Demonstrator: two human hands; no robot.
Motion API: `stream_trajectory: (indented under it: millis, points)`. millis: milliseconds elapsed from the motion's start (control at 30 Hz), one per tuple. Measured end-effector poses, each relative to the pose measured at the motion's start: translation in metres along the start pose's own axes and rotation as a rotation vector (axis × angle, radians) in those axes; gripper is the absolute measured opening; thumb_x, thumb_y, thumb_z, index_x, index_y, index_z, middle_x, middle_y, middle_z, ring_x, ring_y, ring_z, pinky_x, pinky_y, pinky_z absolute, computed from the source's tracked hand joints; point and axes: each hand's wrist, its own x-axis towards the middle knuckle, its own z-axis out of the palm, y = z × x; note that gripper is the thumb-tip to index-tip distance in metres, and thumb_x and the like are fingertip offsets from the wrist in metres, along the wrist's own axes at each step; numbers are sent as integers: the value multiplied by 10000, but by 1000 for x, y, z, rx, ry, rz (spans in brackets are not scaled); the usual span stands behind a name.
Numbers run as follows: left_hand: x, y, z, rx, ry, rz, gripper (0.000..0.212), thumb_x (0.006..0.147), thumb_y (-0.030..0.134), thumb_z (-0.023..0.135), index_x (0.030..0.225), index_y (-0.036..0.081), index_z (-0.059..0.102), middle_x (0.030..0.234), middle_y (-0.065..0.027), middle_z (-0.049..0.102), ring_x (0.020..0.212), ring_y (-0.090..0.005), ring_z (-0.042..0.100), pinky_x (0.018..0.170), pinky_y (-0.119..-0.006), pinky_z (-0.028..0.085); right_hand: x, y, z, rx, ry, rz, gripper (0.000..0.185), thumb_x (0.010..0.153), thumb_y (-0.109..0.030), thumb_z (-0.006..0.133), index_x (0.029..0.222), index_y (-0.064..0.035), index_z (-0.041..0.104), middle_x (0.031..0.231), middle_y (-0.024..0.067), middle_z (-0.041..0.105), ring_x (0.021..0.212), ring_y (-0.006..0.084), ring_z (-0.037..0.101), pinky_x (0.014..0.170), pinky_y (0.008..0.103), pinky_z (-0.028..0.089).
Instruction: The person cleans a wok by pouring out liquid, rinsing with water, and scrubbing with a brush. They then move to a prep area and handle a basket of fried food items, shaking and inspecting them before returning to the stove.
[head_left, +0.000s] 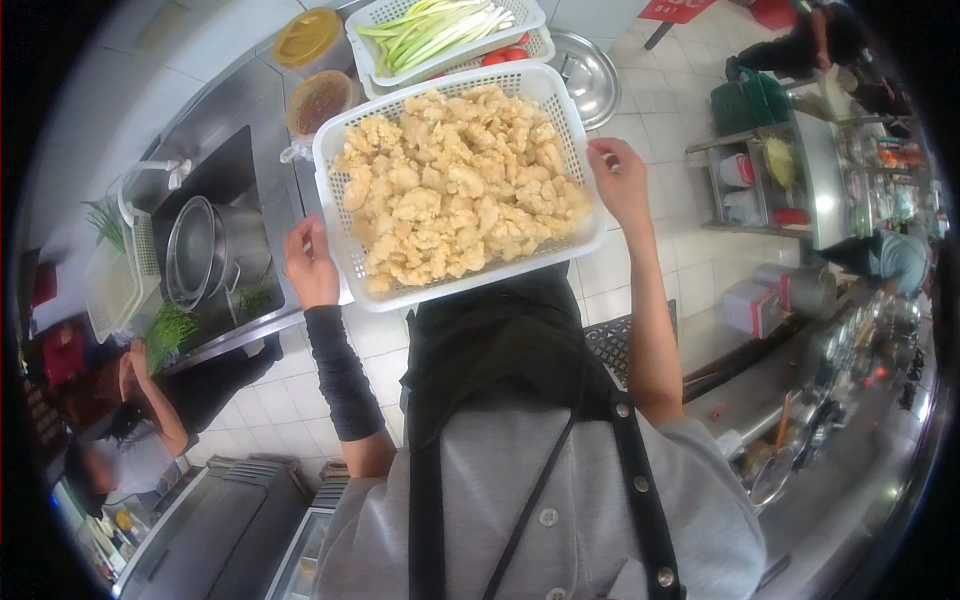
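Observation:
A white perforated plastic basket (356, 296) is in front of my apron, heaped with pale golden battered fried pieces (457, 187). My right hand (621, 180) is at its right rim, thumb and fingertips pinched against the edge. Beside the left rim is my left hand (309, 259), fingers curled and a black sleeve on the forearm. Whether those fingers grip the rim cannot be made out. What bears the basket's weight is hidden beneath it.
Beyond it are a basket of scallions (442, 34), tomatoes (506, 55), a steel lid (585, 79) and a tub of reddish-brown sauce (322, 105). Left, a sink (247, 161) holds a steel pot (244, 247). A person (142, 442) handles greens (169, 337). Others work right, past a steel table (821, 180).

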Motion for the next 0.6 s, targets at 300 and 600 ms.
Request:
stream_trajectory:
  millis: [300,600]
  points:
    - [8,-74,10,-155,31,-184,327,1035,275,650,1187,-3,729,975,-93,757,877,-180,687,817,-327,540,3,43,0,65,-49,255,283,986,-219,682,1104,27,758,954,133,773,780,185,684,747,346,548]
    - [20,-88,27,-400,-43,-345,257,1038,245,646,1119,11,713,963,-44,713,816,-132,629,731,-300,502,10,39,16,265,-75,426,321,1029,-271,646,949,31,721,797,34,684,703,123,570,655,324,474]
